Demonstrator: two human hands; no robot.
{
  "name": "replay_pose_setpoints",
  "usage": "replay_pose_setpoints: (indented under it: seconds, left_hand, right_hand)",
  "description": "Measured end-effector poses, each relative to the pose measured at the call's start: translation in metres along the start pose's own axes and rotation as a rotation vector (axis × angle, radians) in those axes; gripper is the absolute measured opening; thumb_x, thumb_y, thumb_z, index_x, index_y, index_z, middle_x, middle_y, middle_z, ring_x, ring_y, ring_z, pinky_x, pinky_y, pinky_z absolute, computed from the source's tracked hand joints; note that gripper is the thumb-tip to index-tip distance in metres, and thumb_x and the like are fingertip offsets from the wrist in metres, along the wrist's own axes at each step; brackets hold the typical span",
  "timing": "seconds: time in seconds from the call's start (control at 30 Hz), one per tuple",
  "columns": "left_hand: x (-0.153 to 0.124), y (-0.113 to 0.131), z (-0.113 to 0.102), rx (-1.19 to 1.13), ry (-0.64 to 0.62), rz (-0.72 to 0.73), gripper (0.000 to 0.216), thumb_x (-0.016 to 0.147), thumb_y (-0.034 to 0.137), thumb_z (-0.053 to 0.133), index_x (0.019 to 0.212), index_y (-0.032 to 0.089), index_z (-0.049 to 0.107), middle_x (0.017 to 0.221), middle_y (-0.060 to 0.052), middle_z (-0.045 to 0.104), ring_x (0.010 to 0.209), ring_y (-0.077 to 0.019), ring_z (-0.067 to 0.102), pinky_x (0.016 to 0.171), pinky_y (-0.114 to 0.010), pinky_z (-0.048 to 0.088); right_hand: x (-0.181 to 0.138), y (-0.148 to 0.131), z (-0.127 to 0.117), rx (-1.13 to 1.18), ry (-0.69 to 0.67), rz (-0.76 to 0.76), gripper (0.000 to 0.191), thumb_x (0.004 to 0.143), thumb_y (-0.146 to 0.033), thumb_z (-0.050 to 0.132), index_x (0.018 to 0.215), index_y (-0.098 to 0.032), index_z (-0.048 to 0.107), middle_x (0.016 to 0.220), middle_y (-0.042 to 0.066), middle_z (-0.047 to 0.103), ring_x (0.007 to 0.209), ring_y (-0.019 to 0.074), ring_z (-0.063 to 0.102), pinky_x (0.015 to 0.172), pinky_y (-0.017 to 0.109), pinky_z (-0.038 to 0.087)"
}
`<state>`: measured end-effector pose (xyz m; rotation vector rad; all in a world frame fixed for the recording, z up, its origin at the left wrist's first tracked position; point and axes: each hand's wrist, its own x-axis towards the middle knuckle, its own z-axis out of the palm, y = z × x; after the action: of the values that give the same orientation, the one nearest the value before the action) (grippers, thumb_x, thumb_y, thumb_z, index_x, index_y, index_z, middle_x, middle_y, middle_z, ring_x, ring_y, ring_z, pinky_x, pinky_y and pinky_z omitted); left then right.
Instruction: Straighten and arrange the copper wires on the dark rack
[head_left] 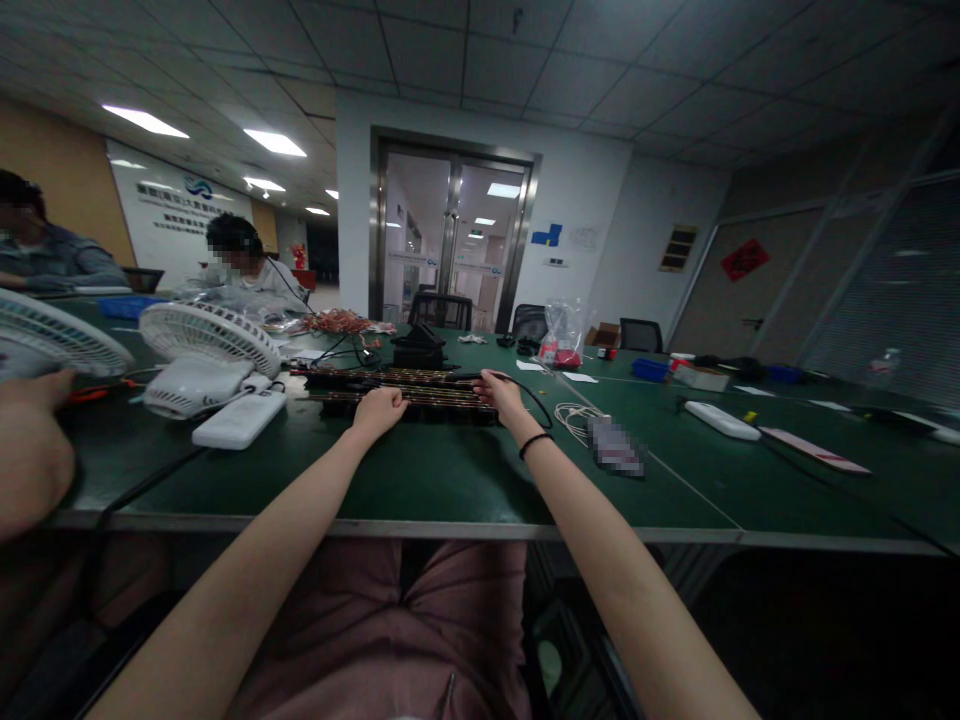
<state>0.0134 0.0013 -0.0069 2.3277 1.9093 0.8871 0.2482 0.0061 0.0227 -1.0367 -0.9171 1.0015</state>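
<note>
Nearest, over the green table (450, 495), the left hand (379, 408) is curled nearly into a fist at the near side of a row of dark, gold-banded rods (431, 379); whether the fingers close on one, I cannot tell. The right hand (501, 392), wearing a black wristband (535, 445), has its fingers bent narrow at the rods' right end, and its grip is hidden too. The rods lie between the hands, roughly parallel, so the lining-up looks largely done; with both hands at the row, the handling seems unfinished, though how much is left cannot be read. A black cable (541, 399) curves loose just right of the right hand; farther right lies a white cord (571, 424). Left of the left hand sit a white box (238, 420) and a white fan (214, 335), with another person's hand (30, 445) well apart at the far left. Beyond the hands stand a black object (420, 347), a copper-coloured heap (337, 321) and, to the right, a clear plastic bag (562, 330), all apart from both hands.
</note>
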Motion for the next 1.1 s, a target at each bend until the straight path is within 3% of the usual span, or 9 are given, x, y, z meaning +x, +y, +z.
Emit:
replay_pose_setpoints:
  seconds: [0.27,0.5,0.67,0.9,1.1]
  left_hand:
    - [0.0,0.002,0.001,-0.005,-0.005,0.017,0.024,0.082,0.031,0.049,0.061,0.021,0.047,0.074,-0.004,0.063,0.075,-0.0189,0.059,0.061,-0.026,0.035]
    - [-0.002,0.005,-0.002,-0.017,-0.01,0.03,0.023,0.082,0.03,0.048,0.06,0.021,0.047,0.074,-0.004,0.063,0.074,-0.0194,0.059,0.061,-0.027,0.035]
    - [0.0,0.004,0.001,-0.014,0.002,0.027,0.021,0.082,0.032,0.049,0.064,0.021,0.051,0.074,-0.004,0.064,0.075,-0.0201,0.06,0.063,-0.027,0.037]
    - [-0.001,0.005,0.002,-0.042,-0.01,0.041,0.016,0.082,0.034,0.051,0.072,0.021,0.053,0.078,-0.003,0.065,0.076,-0.0196,0.061,0.063,-0.027,0.038]
    - [-0.004,0.011,0.001,-0.047,-0.026,0.07,0.019,0.082,0.04,0.053,0.08,0.021,0.055,0.08,-0.003,0.065,0.076,-0.0188,0.061,0.062,-0.026,0.037]
  right_hand:
    - [0.007,0.014,0.009,-0.067,0.089,-0.042,0.007,0.082,-0.021,0.059,0.081,-0.015,0.062,0.058,0.0,0.063,0.047,0.0106,0.057,0.041,0.019,0.042]
    - [-0.002,0.022,0.012,-0.111,0.048,-0.11,0.013,0.085,-0.027,0.057,0.084,-0.015,0.062,0.069,0.004,0.068,0.049,0.011,0.059,0.043,0.02,0.045]
    - [-0.005,0.026,0.012,-0.08,0.038,-0.075,0.016,0.087,-0.03,0.054,0.087,-0.015,0.06,0.073,0.005,0.069,0.05,0.0112,0.061,0.045,0.021,0.048]
    - [-0.006,0.025,0.01,-0.032,0.034,-0.021,0.017,0.09,-0.03,0.049,0.085,-0.016,0.058,0.066,0.002,0.067,0.047,0.0104,0.06,0.045,0.02,0.048]
    - [-0.006,0.028,0.009,-0.059,0.079,-0.121,0.013,0.084,-0.03,0.059,0.083,-0.018,0.053,0.056,-0.003,0.061,0.044,0.0093,0.058,0.043,0.018,0.045]
